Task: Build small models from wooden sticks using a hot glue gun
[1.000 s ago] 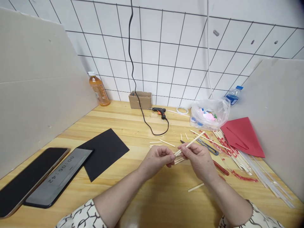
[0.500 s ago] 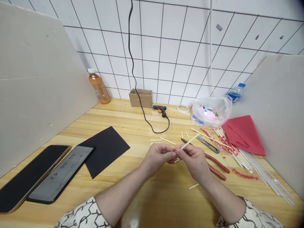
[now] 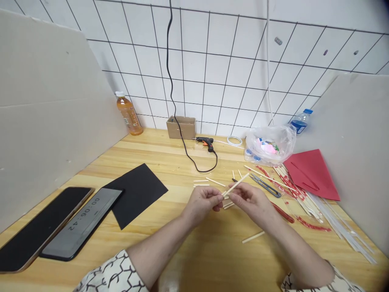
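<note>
Drawn slightly further apart now, the left hand (image 3: 202, 205) and right hand (image 3: 252, 201) are raised above the desk (image 3: 158, 156), fingers curled. A thin wooden stick (image 3: 236, 185) angles up between them, apparently pinched by the right fingertips, though the fingers hide the grip. Short sticks (image 3: 228, 205) lie just below; scissors (image 3: 264, 185) and red-handled pliers (image 3: 283, 213) sit near the right hand.

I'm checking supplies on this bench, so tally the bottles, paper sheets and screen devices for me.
Bottles: 2 (orange drink bottle, water bottle)
Paper sheets: 2 (black sheet, red sheet)
Screen devices: 2 (dark device, timer device)
Total: 6
</note>
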A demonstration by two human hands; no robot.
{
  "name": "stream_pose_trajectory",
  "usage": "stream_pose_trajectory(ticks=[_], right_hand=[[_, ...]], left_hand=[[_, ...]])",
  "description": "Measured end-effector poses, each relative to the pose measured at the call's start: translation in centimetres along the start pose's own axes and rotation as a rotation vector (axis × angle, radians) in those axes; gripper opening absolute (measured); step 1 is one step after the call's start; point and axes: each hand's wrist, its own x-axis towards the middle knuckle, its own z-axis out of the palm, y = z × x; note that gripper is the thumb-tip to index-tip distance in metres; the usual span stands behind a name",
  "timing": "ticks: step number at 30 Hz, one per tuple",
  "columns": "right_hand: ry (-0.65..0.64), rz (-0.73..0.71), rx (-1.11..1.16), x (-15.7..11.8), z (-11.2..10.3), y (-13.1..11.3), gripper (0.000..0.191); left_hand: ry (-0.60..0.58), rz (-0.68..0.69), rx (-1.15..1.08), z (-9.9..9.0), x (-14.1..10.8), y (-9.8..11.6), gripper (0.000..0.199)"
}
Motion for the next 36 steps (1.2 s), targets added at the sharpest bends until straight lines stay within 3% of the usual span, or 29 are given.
stream_pose_trajectory(ticks=[3, 7, 10, 15, 19, 22, 26, 29, 32, 36], right_hand=[[0.103, -0.072, -0.505, -1.1, -2.5, 1.3, 0.029], [0.075, 0.068, -0.850, -3.0, -4.9, 3.8, 0.022], [0.026, 0.157, -0.932, -3.9, -5.2, 5.3, 0.020], [0.022, 0.127, -0.935, -3.8, -5.0, 6.5, 0.021], [0.059, 0.155, -0.797, -3.5, -5.2, 6.1, 0.028], [0.061, 0.224, -0.528, -3.7, -5.4, 4.9, 0.034], [-0.098, 0.361, 0.000, -4.2, -5.1, 3.2, 0.033], [-0.195, 0.372, 0.282, -4.4, -4.6, 2.6, 0.030], [-0.250, 0.334, 0.386, -4.4, -4.3, 2.2, 0.031], [-0.284, 0.337, 0.358, -4.4, -4.0, 1.9, 0.036]], left_hand=[[0.062, -0.014, -0.001, -0.1, 0.2, 0.3, 0.029], [0.102, 0.015, 0.017, -0.3, 0.5, 0.5, 0.027], [0.110, 0.024, 0.027, -0.4, 0.6, 0.5, 0.026], [0.129, 0.009, 0.024, -0.4, 0.6, 0.6, 0.025], [0.150, 0.019, 0.020, -0.7, 0.6, 1.0, 0.023], [0.173, 0.039, 0.010, -1.0, 0.7, 1.3, 0.021], [0.221, 0.051, -0.013, -1.6, 0.8, 1.9, 0.019], [0.234, 0.060, -0.023, -1.9, 0.8, 2.3, 0.018], [0.229, 0.060, -0.026, -1.9, 0.6, 2.7, 0.017], [0.223, 0.033, -0.028, -1.6, 0.5, 3.0, 0.015]])
